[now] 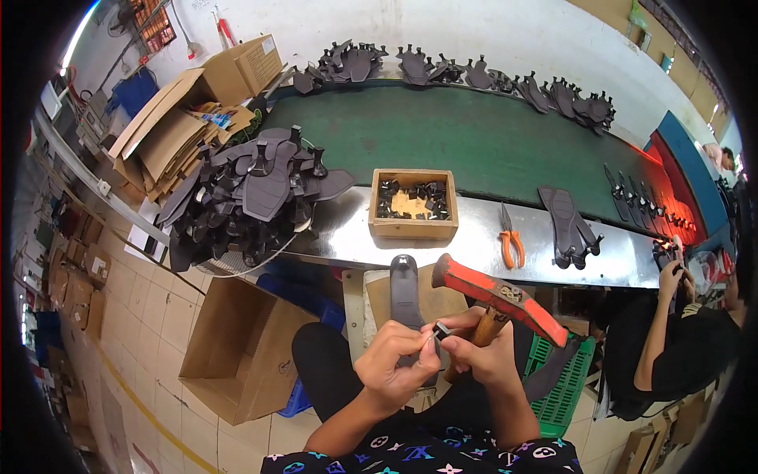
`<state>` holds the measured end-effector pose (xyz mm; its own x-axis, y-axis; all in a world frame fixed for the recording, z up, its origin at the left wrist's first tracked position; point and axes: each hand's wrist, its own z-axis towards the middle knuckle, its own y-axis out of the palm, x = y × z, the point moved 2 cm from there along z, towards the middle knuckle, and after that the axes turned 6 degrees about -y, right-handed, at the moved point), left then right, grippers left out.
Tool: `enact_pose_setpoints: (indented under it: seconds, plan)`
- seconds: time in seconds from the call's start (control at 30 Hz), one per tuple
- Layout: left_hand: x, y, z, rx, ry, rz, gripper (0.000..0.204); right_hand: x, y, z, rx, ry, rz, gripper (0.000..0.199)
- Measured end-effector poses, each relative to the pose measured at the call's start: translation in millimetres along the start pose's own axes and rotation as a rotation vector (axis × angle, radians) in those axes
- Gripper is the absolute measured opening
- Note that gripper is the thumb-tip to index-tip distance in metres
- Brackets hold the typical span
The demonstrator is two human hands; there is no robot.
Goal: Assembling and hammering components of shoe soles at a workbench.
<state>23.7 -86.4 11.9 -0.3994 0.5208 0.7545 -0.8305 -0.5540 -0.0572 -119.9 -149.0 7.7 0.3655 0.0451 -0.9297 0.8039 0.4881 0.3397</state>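
Note:
In front of me, my left hand (395, 359) is closed in a pinch at a small black heel tip (442, 330). My right hand (488, 357) also has its thumb and finger on this piece. The same hand grips the wooden handle of a hammer (502, 300), whose red head points up and across to the right. Just beyond my fingers, a black shoe sole (404, 296) lies lengthwise on a light work block (446, 299), its near end hidden behind my hands.
A wooden box (414, 230) of small black pieces and orange-handled pliers (512, 246) rest on the metal ledge. Heeled soles (264, 186) are heaped at left; others line the green belt (379, 130). A cardboard box (245, 347) and green crate (564, 379) flank me. A co-worker (659, 347) sits at right.

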Motion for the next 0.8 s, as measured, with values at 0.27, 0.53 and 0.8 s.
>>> enact_pose_setpoints:
  seconds: [0.27,0.53,0.8]
  plan:
    - [-94.1,7.1,24.2,0.005,-0.166,0.568,0.036,27.7,-32.1,44.4,0.113,-0.056,-0.324,0.025]
    - [-144.2,7.1,8.8,-0.229,-0.481,0.228,0.027,63.1,-34.0,84.8,-0.071,-0.019,-0.502,0.023]
    - [-142.8,2.4,-3.2,-0.189,-0.448,0.162,0.027,61.2,-33.6,86.1,-0.284,-0.226,-0.726,0.022]
